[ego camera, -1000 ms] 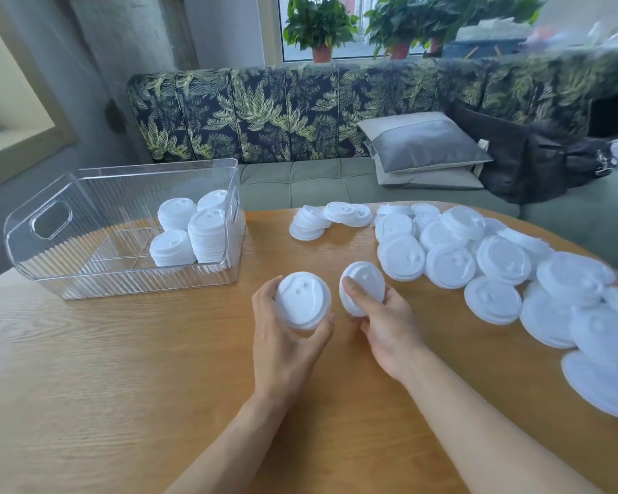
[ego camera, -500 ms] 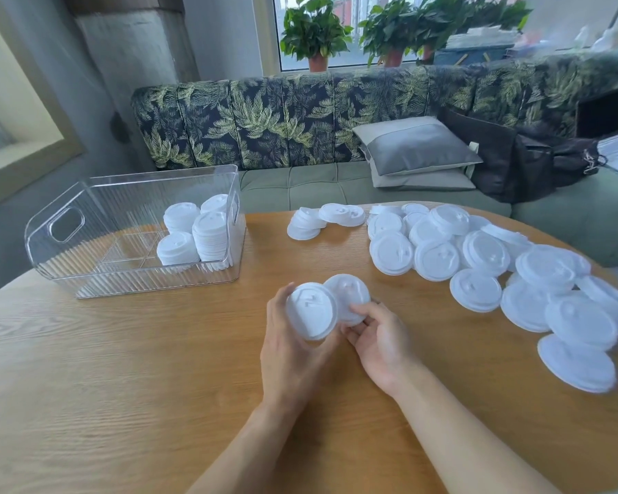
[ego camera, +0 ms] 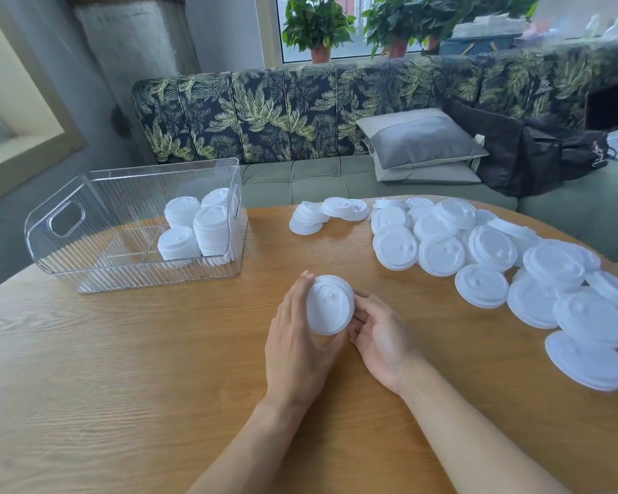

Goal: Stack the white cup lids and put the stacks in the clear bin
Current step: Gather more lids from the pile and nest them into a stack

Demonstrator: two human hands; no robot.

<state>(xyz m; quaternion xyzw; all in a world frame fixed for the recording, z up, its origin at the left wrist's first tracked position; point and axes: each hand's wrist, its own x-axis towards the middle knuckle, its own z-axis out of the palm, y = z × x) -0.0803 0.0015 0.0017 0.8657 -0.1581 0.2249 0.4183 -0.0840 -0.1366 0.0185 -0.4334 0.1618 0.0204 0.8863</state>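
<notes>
My left hand (ego camera: 297, 336) grips a small stack of white lids (ego camera: 329, 304) over the middle of the wooden table, its top face turned toward me. My right hand (ego camera: 379, 333) holds the same stack from the right, fingers curled behind its edge. A clear ribbed bin (ego camera: 97, 258) stands at the left with several lid stacks (ego camera: 197, 229) in its right end. Many loose white lids (ego camera: 486, 254) lie spread across the right side of the table, and a few more lids (ego camera: 322, 213) sit near the far edge.
The round wooden table (ego camera: 122, 386) has bare surface in front and to the left of my hands. Behind it runs a leaf-patterned sofa (ego camera: 300, 115) with grey cushions (ego camera: 418, 140) and a black bag (ego camera: 536, 151). Potted plants (ego camera: 318, 23) stand on the windowsill.
My hands held two separate lids a second ago; they have come together, and the right-hand lid now sits joined with the left-hand stack. The camera view shifted slightly.
</notes>
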